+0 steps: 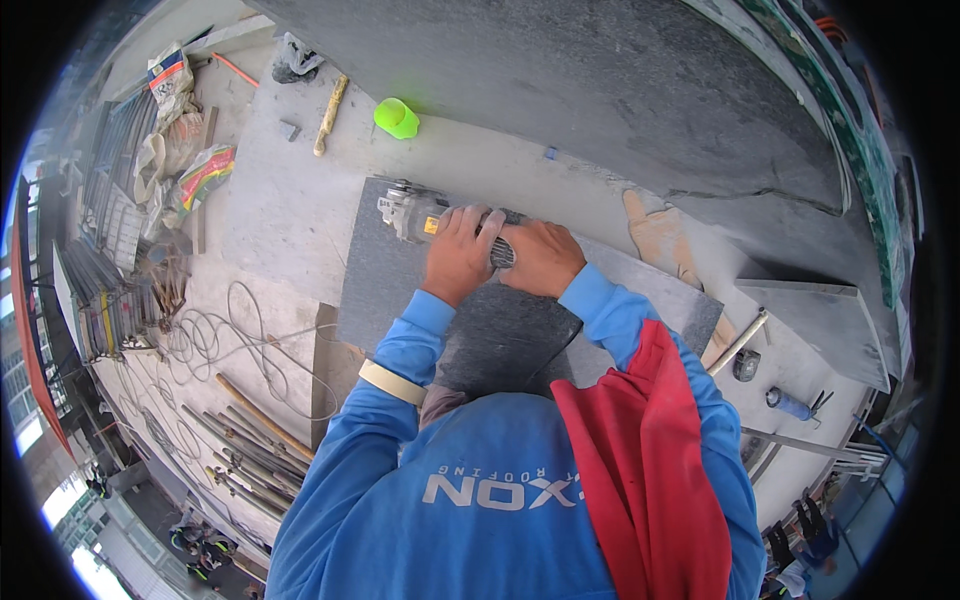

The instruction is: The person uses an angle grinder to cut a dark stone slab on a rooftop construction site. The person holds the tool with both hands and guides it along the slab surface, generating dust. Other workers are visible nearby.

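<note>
Both my hands are wrapped round an angle grinder (405,213) with a grey metal head and a dark body. My left hand (458,255) grips it just behind the head. At the rear of the body, my right hand (543,258) is closed round it. The grinder lies crosswise over the far edge of a dark grey slab (375,290), its head to the left. A guard shows at the head's far side; the disc cannot be made out clearly. A cream band (392,382) circles my left forearm, and a red cloth (650,450) hangs over my right side.
A bright green cup (397,118) and a pale stick (330,115) lie beyond the slab. A large dark panel (640,90) rises at the far side. Left are looped cable (265,340), poles (250,450) and sacks (170,85). A blue cylindrical tool (790,403) lies right.
</note>
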`<state>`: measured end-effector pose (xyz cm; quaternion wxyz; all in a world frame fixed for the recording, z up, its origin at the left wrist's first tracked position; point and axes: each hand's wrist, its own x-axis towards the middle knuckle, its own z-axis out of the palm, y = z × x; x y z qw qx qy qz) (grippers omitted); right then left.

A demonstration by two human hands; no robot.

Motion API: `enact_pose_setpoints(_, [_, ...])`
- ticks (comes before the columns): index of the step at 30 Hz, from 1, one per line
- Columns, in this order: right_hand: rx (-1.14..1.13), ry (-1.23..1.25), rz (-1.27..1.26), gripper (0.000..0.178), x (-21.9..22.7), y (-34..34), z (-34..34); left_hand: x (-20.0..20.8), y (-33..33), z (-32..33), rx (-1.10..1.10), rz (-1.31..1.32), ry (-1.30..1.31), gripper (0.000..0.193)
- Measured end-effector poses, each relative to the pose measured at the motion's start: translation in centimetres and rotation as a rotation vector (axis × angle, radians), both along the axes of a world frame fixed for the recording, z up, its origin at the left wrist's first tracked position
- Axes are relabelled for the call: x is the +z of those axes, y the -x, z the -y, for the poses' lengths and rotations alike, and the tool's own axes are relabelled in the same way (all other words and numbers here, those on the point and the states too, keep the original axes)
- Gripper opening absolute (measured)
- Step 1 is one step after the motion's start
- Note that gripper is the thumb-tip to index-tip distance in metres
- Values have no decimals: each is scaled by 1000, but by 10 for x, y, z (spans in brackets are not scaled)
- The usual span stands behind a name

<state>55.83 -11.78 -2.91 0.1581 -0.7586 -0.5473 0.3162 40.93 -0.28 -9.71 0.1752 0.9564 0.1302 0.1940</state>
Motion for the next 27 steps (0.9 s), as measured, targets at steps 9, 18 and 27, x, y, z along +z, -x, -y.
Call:
enact_pose_setpoints(9, [42, -12, -23, 35, -20, 9, -29, -8, 12, -29, 26, -18, -16, 55])
enact_pose_setpoints(18, [32, -18, 5, 38, -36, 27, -67, -11, 26, -64, 28, -20, 5, 55])
enact_pose_setpoints(27, [3, 21, -2, 38, -4, 2, -3, -3, 1, -4, -5, -11, -8, 56])
